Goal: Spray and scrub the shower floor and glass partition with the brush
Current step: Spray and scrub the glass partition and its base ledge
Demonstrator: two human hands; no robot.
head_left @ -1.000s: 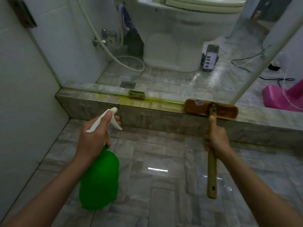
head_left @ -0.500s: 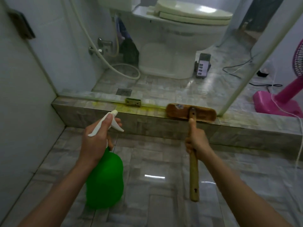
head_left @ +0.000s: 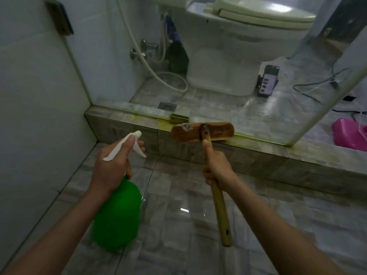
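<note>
My left hand (head_left: 113,165) grips the white trigger head of a green spray bottle (head_left: 116,217), nozzle pointing at the tiled curb (head_left: 123,124). My right hand (head_left: 217,167) holds the wooden handle of a scrub brush (head_left: 202,132), thumb laid along the handle. The brush head lies on the curb top against the foot of the glass partition (head_left: 228,76). A yellow-green stain runs along the curb at the glass. The marble-look shower floor (head_left: 178,195) lies below my hands.
Behind the glass stand a toilet (head_left: 238,46), a phone on a stand (head_left: 268,80), a hose, a wall valve and a floor drain (head_left: 167,106). A pink fan base (head_left: 349,133) and cables lie at the right. A white tiled wall (head_left: 35,116) closes the left.
The brush head has slid left along the curb at the base of the glass. My left hand with the bottle has stayed nearly still. The view has shifted right and tilted up.
</note>
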